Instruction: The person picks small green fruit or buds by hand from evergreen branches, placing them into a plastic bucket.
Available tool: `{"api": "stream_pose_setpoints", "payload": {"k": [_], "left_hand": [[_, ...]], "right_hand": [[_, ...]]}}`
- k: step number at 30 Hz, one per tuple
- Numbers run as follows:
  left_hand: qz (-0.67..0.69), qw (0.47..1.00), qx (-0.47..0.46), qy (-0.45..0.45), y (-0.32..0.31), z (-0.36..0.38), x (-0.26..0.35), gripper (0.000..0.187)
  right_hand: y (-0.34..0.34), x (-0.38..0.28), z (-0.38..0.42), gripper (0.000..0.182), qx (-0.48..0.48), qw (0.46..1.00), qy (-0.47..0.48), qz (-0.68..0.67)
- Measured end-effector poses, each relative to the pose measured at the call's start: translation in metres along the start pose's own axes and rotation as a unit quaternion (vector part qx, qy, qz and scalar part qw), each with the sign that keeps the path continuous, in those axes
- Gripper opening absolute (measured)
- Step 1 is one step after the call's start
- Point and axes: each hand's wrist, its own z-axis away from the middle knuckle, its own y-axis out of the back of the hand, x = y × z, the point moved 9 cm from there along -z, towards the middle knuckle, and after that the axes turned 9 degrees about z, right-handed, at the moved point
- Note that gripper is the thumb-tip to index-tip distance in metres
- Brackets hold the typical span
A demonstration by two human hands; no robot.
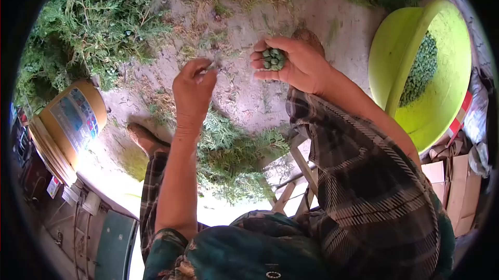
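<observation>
Floor: beneath us lies a pale, dusty floor (pixel 343 20) strewn with dry plant bits, brightly lit towards the lower left.
Greenery: leafy green evergreen branches (pixel 99 20) heap along the top and upper left; more sprigs lie near our knees.
Room: at our left stands a tan plastic bucket with a printed label (pixel 96 106), tilted; at our right, brown cardboard (pixel 462 191).
Berries: we have a small heap of round green berries (pixel 274 59) on the fingers and palm of our right hand (pixel 299 64), which cups it, palm up, fingers pointing left. The heap is roundish, so we cannot tell a long axis.
Left hand: our left hand (pixel 195 85) is narrow, thumb and fingertips drawn together; whether they pinch something, we cannot tell.
Basin: the lime-green plastic basin (pixel 379 46), partly filled with similar berries, tilts beside our right forearm.
Edges and room: floor shows between our hands; the basin's rim bounds the right side.
</observation>
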Motion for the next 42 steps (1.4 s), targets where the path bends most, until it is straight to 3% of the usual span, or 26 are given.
{"api": "stream_pose_setpoints", "payload": {"k": [1, 2, 5, 7, 8, 9, 11, 15, 16, 17, 18, 21, 23, 25, 27, 29, 33, 34, 35, 36, 37, 38, 39, 40, 41, 42], "left_hand": [[0.09, 0.995, -0.043, 0.01, -0.011, 0.006, 0.029, 0.015], [0.087, 0.995, -0.041, 0.017, -0.008, 0.008, 0.051, 0.015], [0.094, 0.986, -0.122, 0.063, -0.017, 0.014, 0.043, 0.017], [-0.188, 0.971, -0.119, -0.083, 0.004, 0.017, 0.01, 0.019], [-0.355, 0.903, -0.168, -0.177, -0.013, 0.034, 0.005, 0.02], [-0.418, 0.843, -0.163, -0.298, -0.02, 0.051, -0.007, 0.016], [-0.492, 0.798, -0.169, -0.304, -0.021, 0.07, -0.034, 0.02], [-0.47, 0.823, -0.107, -0.3, 0.025, 0.063, -0.051, 0.023], [-0.305, 0.937, -0.092, -0.144, 0.053, 0.052, -0.064, 0.022], [-0.121, 0.99, -0.068, 0.018, 0.072, 0.047, -0.086, 0.021], [0.036, 0.997, -0.062, 0.042, 0.071, 0.044, -0.083, 0.017], [0.162, 0.974, -0.077, 0.136, 0.072, 0.043, -0.074, 0.015], [0.177, 0.969, -0.083, 0.15, 0.07, 0.04, -0.069, 0.013], [0.35, 0.9, -0.092, 0.244, 0.058, 0.048, -0.066, 0.011], [0.37, 0.888, -0.096, 0.254, 0.054, 0.049, -0.064, 0.009], [0.447, 0.844, -0.171, 0.243, 0.04, 0.052, -0.052, 0.009], [0.435, 0.868, -0.126, 0.203, 0.039, 0.049, -0.055, 0.012], [0.287, 0.949, -0.047, 0.123, 0.057, 0.04, -0.054, 0.015], [0.127, 0.99, 0.035, 0.038, 0.071, 0.037, -0.046, 0.017], [0.032, 0.995, 0.073, -0.055, 0.07, 0.04, -0.032, 0.022], [0.032, 0.996, 0.072, -0.051, 0.069, 0.041, -0.035, 0.022], [-0.159, 0.973, -0.053, -0.158, 0.041, 0.046, -0.019, 0.023], [-0.337, 0.888, -0.176, -0.257, 0.01, 0.06, -0.016, 0.025], [-0.361, 0.873, -0.253, -0.206, 0.004, 0.068, -0.036, 0.026], [-0.357, 0.875, -0.255, -0.206, 0.004, 0.068, -0.04, 0.026], [-0.347, 0.899, -0.227, -0.141, 0.011, 0.061, -0.05, 0.025]], "right_hand": [[-0.011, 0.001, 0.001, 0.033, -0.019, 1.0, -0.015, -0.017], [-0.021, 0.0, 0.004, 0.032, -0.038, 0.998, -0.03, -0.034], [-0.031, -0.001, 0.014, 0.028, -0.052, 0.996, -0.058, -0.038], [-0.028, 0.004, 0.009, 0.027, -0.108, 0.989, -0.073, -0.066], [-0.033, 0.006, 0.011, 0.025, -0.161, 0.979, -0.089, -0.093], [-0.032, 0.005, 0.012, 0.025, -0.159, 0.979, -0.089, -0.094], [-0.028, 0.008, 0.013, 0.024, -0.107, 0.986, -0.093, -0.09], [-0.02, 0.007, 0.014, 0.023, -0.091, 0.989, -0.082, -0.08], [-0.018, 0.009, 0.015, 0.024, -0.074, 0.991, -0.084, -0.072], [-0.018, 0.007, 0.014, 0.024, -0.06, 0.993, -0.082, -0.061], [-0.019, 0.005, 0.012, 0.024, -0.065, 0.993, -0.078, -0.058], [-0.025, 0.003, 0.01, 0.024, -0.094, 0.992, -0.066, -0.057], [-0.022, 0.002, 0.011, 0.023, -0.067, 0.996, -0.06, -0.024], [-0.021, 0.0, 0.014, 0.024, -0.06, 0.996, -0.055, -0.02], [-0.019, -0.002, 0.016, 0.024, -0.052, 0.997, -0.051, -0.014], [-0.019, -0.005, 0.017, 0.024, -0.062, 0.997, -0.039, -0.02], [-0.019, -0.013, 0.019, 0.025, -0.072, 0.995, -0.032, -0.064], [-0.02, -0.018, 0.021, 0.025, -0.071, 0.996, -0.017, -0.052], [-0.02, -0.023, 0.023, 0.025, -0.07, 0.997, -0.004, -0.041], [-0.02, -0.025, 0.025, 0.025, -0.068, 0.997, -0.007, -0.042], [-0.019, -0.03, 0.027, 0.026, -0.069, 0.996, -0.002, -0.062], [-0.019, -0.035, 0.031, 0.027, -0.07, 0.994, 0.002, -0.081], [-0.019, -0.039, 0.038, 0.027, -0.067, 0.994, -0.002, -0.081], [-0.027, -0.05, 0.047, 0.027, -0.12, 0.988, 0.017, -0.098], [-0.035, -0.064, 0.06, 0.028, -0.172, 0.978, 0.036, -0.114], [-0.036, -0.073, 0.072, 0.028, -0.167, 0.979, 0.032, -0.114]]}}
